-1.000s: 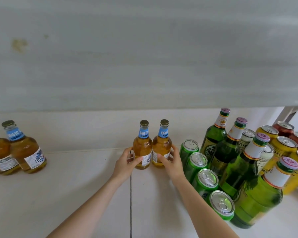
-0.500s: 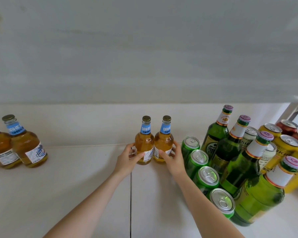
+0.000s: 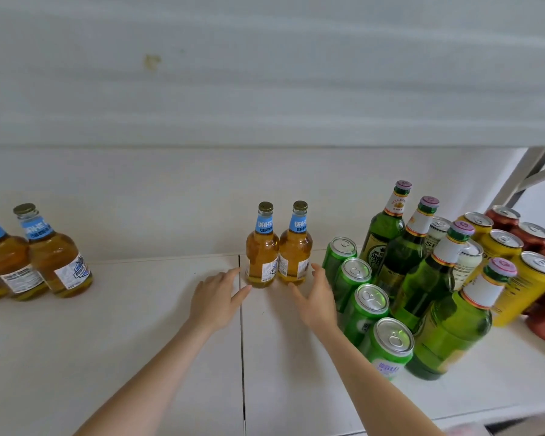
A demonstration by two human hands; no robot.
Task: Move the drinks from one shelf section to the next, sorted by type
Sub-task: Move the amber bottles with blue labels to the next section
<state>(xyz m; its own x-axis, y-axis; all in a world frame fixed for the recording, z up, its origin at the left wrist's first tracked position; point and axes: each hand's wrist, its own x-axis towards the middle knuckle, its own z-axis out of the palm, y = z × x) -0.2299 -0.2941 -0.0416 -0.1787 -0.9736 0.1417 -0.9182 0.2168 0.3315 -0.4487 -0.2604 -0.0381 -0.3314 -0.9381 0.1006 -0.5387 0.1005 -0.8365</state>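
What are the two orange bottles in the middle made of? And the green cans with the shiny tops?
The two amber bottles look like clear, glossy glass: the golden drink shows through them and light glints off their sides. The green cans look like thin metal, probably aluminium: their tops are bare and silvery with pull tabs, and their sides are painted a shiny green.

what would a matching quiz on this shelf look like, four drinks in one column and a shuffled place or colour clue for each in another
Drinks
1. two amber bottles
2. green cans
3. green bottles
4. yellow cans

Clues
a. purple caps
b. between the left hand and right hand
c. next to the red cans
d. a row directly beside the right hand

Pairs: 1-b, 2-d, 3-a, 4-c
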